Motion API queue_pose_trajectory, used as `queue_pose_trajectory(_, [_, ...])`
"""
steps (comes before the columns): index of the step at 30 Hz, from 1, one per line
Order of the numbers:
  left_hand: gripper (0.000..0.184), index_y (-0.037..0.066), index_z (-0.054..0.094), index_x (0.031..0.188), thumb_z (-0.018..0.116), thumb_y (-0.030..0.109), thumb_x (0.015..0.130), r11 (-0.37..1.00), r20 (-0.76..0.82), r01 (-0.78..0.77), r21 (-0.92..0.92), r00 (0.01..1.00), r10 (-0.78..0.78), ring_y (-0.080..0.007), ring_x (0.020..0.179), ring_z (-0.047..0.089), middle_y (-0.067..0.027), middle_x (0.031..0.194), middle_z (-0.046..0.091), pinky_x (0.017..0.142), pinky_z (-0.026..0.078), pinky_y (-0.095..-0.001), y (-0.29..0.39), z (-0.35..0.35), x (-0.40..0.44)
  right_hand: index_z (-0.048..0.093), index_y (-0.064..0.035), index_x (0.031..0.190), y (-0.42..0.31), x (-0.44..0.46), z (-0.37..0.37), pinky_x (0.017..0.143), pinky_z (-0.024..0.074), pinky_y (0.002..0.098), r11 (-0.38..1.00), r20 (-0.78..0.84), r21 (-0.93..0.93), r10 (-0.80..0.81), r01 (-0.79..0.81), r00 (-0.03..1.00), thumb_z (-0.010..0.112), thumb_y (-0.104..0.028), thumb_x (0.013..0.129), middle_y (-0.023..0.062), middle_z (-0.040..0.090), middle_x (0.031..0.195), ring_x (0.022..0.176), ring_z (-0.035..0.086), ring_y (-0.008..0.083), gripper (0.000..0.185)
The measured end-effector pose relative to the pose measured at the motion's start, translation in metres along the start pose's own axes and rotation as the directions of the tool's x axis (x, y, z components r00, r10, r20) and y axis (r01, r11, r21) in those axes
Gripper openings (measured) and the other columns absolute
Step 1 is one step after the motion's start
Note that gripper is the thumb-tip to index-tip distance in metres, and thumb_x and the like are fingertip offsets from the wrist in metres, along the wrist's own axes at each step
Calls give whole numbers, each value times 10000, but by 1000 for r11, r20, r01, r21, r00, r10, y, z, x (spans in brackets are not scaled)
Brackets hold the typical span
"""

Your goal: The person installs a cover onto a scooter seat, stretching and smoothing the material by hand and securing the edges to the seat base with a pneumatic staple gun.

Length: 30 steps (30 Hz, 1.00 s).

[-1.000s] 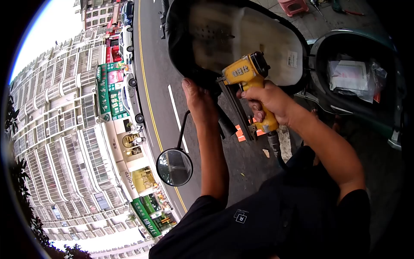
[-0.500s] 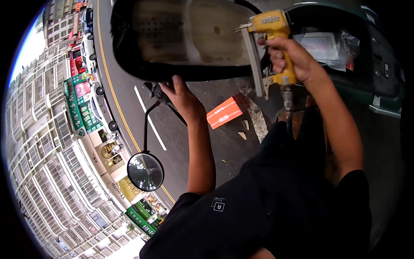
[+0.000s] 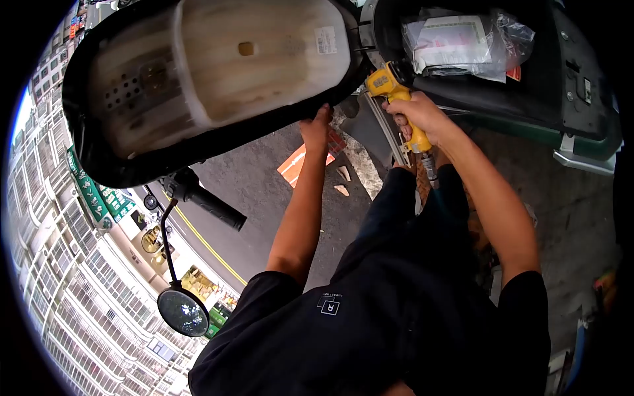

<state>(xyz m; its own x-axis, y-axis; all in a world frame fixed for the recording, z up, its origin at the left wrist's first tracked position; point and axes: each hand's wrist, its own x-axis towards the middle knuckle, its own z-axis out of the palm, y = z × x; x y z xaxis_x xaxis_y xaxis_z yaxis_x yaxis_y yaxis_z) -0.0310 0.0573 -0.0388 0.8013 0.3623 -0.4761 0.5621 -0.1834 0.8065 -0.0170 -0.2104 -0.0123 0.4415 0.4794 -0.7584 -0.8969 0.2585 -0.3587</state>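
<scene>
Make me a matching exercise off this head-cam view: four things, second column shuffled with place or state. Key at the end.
Things
1. yellow tool
2. seat
3. papers in clear plastic
4. round mirror

Place or state
A. underside facing the camera, left hand at its edge
B. on a thin stalk near the handlebar grip
C. gripped in the right hand
D. inside the open compartment

Pairs: 1-C, 2-A, 3-D, 4-B
</scene>
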Motion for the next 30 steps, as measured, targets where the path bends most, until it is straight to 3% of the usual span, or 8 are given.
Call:
queue_pose_trajectory(6, [313, -70, 597, 1011, 633, 198, 855, 1000, -103, 18, 26, 995, -15, -252, 747, 678, -152, 892, 668, 635, 534, -342, 12, 13, -5, 595, -10, 958, 23, 36, 17, 379, 353, 239, 997, 52, -62, -43, 46, 998, 613, -165, 820, -23, 447, 538, 388, 424, 78, 208])
queue_pose_trajectory(11, [332, -55, 555, 1088, 611, 192, 874, 974, -142, 224, -22, 964, -225, -259, 691, 671, -164, 910, 652, 608, 546, -355, 25, 14, -4, 592, 7, 971, 29, 54, 38, 381, 357, 231, 989, 105, -81, -116, 125, 988, 608, -152, 813, -23, 447, 537, 388, 419, 71, 225])
queue_pose_trajectory(16, [246, -41, 610, 978, 620, 183, 876, 986, -189, 86, -143, 976, -113, -202, 570, 646, -111, 772, 662, 461, 507, -303, 19, 16, 0, 581, 12, 994, 30, 40, 46, 380, 364, 227, 984, 103, -52, -163, 169, 981, 587, -133, 824, -23, 441, 535, 382, 407, 69, 223])
queue_pose_trajectory(19, [269, -39, 599, 1011, 624, 192, 876, 985, -115, 143, -91, 981, -153, -201, 640, 658, -118, 849, 666, 511, 526, -309, 21, 9, -2, 580, 17, 1006, 34, 35, 47, 376, 368, 225, 990, 79, 5, -144, 144, 986, 578, -124, 830, -20, 447, 540, 377, 407, 70, 225])
queue_pose_trajectory(22, [301, -38, 578, 1072, 625, 182, 871, 952, 14, 211, -222, 977, -214, -209, 779, 664, -130, 956, 656, 634, 548, -335, 24, 3, -6, 584, 18, 1001, 38, 42, 48, 372, 368, 225, 987, 86, -6, -162, 163, 983, 579, -123, 830, -14, 460, 548, 377, 420, 70, 222])
queue_pose_trajectory(24, [355, -21, 502, 1191, 569, 171, 901, 929, 180, 238, -284, 965, -193, -268, 878, 660, -142, 1000, 638, 814, 538, -407, 22, -3, -7, 586, 17, 994, 39, 48, 51, 370, 367, 225, 981, 92, -35, -189, 193, 978, 581, -125, 828, -11, 467, 552, 378, 427, 70, 218])
queue_pose_trajectory(28, [315, -98, 551, 1128, 533, 120, 901, 990, 274, 141, -3, 952, -134, -271, 943, 651, -176, 1019, 656, 857, 524, -386, 16, -22, -1, 596, 13, 953, 44, 61, 55, 367, 368, 228, 976, 70, -33, -212, 215, 975, 585, -133, 825, -9, 466, 537, 379, 437, 72, 195])
queue_pose_trajectory(30, [282, -105, 594, 1075, 528, 109, 903, 989, 281, 148, 4, 949, -143, -262, 949, 648, -186, 1026, 660, 857, 522, -371, 25, -22, 0, 599, 12, 943, 42, 65, 55, 367, 369, 228, 970, 72, -51, -232, 236, 970, 584, -137, 825, -10, 462, 531, 377, 438, 72, 191])
